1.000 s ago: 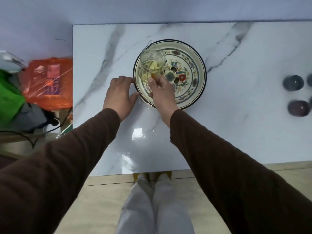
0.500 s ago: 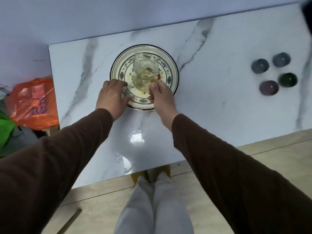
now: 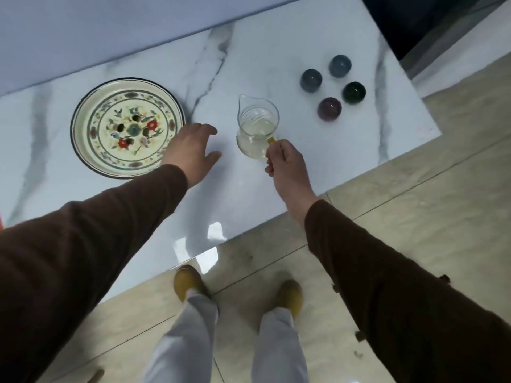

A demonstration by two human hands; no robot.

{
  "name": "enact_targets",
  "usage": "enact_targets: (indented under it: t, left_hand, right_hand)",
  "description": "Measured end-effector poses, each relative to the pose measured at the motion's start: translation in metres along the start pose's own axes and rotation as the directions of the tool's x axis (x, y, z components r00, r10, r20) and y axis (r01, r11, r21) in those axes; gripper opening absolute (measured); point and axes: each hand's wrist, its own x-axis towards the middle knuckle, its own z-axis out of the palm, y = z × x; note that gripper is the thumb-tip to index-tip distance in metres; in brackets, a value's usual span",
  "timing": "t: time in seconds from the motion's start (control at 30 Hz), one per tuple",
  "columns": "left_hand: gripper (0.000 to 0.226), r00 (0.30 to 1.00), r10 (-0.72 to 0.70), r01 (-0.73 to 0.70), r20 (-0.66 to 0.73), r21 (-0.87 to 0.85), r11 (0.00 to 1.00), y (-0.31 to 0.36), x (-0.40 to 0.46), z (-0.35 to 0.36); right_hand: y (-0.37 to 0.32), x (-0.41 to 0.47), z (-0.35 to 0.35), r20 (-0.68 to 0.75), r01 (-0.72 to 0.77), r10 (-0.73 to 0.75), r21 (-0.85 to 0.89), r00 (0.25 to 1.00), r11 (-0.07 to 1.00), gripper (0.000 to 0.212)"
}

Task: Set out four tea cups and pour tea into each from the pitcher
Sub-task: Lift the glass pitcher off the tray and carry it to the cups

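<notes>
Glass, clear and ribbed, with a pinched spout: the small pitcher (image 3: 257, 128) sits between the two hands, gripped by the right hand (image 3: 286, 164) at its short yellow handle (image 3: 271, 140). Thumb and forefinger pinch the handle; the other fingers curl underneath. Whether the base rests on the white marble-patterned tabletop (image 3: 249, 64) or hangs just above it, I cannot tell.

Key relation: the four dark round tea cups (image 3: 333, 87) stand in a tight cluster beyond the right hand and off to its outer side, near but apart from the pitcher. The spout points away from the person, roughly on a line from handle to far table edge, so the cups lie to the right of that axis. The right hand is clearly the nearer one to them.

Left hand (image 3: 190, 152): unclenched, fingers spread, palm down over the tabletop, holding nothing. It overlaps the near right rim of the floral-painted round tray (image 3: 83, 134) (contact not resolvable).

Pitcher contents: pale yellowish liquid, about half full, surface level. Walls look thin and smooth.

Cups: small, glossy, dark blue-grey, green and purple tones; they appear empty. Judgement: cups are not yet spread out, and no pouring has begun.
</notes>
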Motion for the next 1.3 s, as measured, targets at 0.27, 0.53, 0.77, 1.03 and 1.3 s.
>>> enact_targets:
  t: [0.27, 0.53, 0.77, 1.03, 1.3]
  left_hand:
    - [0.050, 0.999, -0.012, 0.012, 0.051, 0.000, 1.000, 0.128, 0.005, 0.061]
    - [0.051, 0.997, 0.004, -0.002, 0.073, -0.025, 1.000, 0.197, 0.058, 0.093]
    - [0.053, 0.997, -0.038, 0.043, 0.068, -0.071, 0.997, 0.214, 0.125, 0.092]
    - [0.055, 0.992, -0.118, 0.123, 0.053, -0.089, 0.988, 0.236, 0.169, 0.094]
    - [0.055, 0.964, -0.264, 0.259, -0.034, -0.112, 0.960, 0.247, 0.192, 0.104]
  right_hand:
    - [0.034, 0.003, -0.145, -0.031, 0.031, -0.032, -0.037, 0.999, 0.999, 0.035]
    - [0.048, 0.048, -0.213, -0.042, 0.006, -0.006, 0.004, 0.999, 1.000, 0.030]
    - [0.034, 0.109, -0.240, -0.024, -0.001, 0.001, 0.005, 1.000, 1.000, 0.029]
    - [0.020, 0.163, -0.270, 0.049, 0.020, -0.018, -0.041, 0.999, 0.999, 0.031]
    - [0.008, 0.214, -0.294, 0.178, 0.111, -0.091, -0.106, 0.980, 0.988, 0.030]
